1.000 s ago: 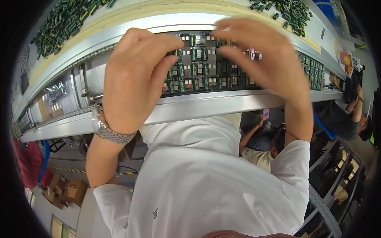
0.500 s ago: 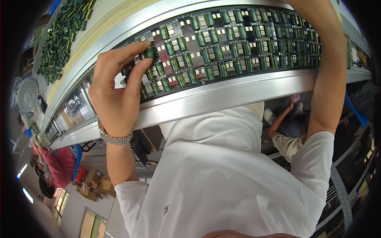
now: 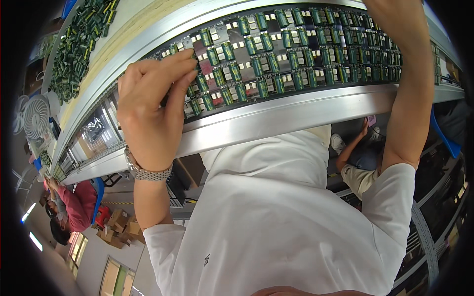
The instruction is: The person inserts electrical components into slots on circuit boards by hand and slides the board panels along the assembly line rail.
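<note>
A metal-railed conveyor [image 3: 276, 113] crosses the view, and beyond its far rail lies a pale desk [image 3: 131, 12]. Between the rails sits a dark panel of circuit boards [image 3: 240, 55]. A heap of loose green cylinders [image 3: 81, 47] lies towards the desk's left end. The left hand [image 3: 148, 108] is at the panel's left end, thumb and forefinger nearly together; whether they grip anything cannot be told. The right hand [image 3: 397, 17] reaches over the panel's far edge, its fingers out of view, their hold unknown. A metal watch [image 3: 148, 172] circles the left wrist. Just beside the left thumb stands a single green cylinder [image 3: 202, 83].
</note>
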Available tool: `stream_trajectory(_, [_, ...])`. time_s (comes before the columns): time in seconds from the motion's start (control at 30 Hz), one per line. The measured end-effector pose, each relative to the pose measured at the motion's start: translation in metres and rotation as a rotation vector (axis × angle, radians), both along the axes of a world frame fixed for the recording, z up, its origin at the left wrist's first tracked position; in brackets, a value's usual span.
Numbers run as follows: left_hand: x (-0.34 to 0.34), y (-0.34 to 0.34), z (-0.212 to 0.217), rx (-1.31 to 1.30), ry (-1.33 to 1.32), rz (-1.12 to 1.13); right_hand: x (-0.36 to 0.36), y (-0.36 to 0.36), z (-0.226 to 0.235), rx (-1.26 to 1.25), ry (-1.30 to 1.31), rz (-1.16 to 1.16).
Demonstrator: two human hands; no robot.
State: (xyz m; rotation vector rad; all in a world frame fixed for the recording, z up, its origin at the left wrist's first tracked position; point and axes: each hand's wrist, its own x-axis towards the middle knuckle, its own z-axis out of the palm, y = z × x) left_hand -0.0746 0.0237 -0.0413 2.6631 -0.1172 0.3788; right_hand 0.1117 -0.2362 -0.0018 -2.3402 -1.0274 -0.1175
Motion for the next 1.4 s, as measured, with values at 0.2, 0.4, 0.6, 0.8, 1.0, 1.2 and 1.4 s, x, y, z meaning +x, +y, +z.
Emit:
stream_trajectory(0.2, [0.004, 0.005, 0.009, 0.015, -0.018, -0.121, -0.002, 0.011, -0.019, 0.063, 0.064, 0.239])
stream_trajectory(0.4, [0.069, 0.048, 0.017, -0.013, -0.218, 0.005, 0.002, 0.01, -0.023, -0.157, -0.113, 0.154])
stream_trajectory(0.6, [0.126, 0.041, -0.008, 0.159, -0.201, 0.062, 0.005, 0.014, -0.032, -0.097, -0.146, 0.208])
stream_trajectory(0.8, [0.111, 0.046, -0.001, 0.16, -0.212, -0.01, 0.005, 0.013, -0.026, -0.105, -0.126, 0.205])
stream_trajectory(1.0, [0.08, 0.052, 0.03, -0.137, -0.074, -0.042, -0.011, 0.035, -0.011, -0.013, 0.101, 0.343])
stream_trajectory(1.2, [0.07, 0.067, 0.009, -0.18, -0.149, -0.019, -0.034, 0.059, -0.013, 0.0, 0.266, 0.376])
stream_trajectory(1.4, [0.074, 0.066, 0.002, -0.237, -0.15, 0.113, -0.042, 0.063, -0.022, -0.089, 0.203, 0.284])
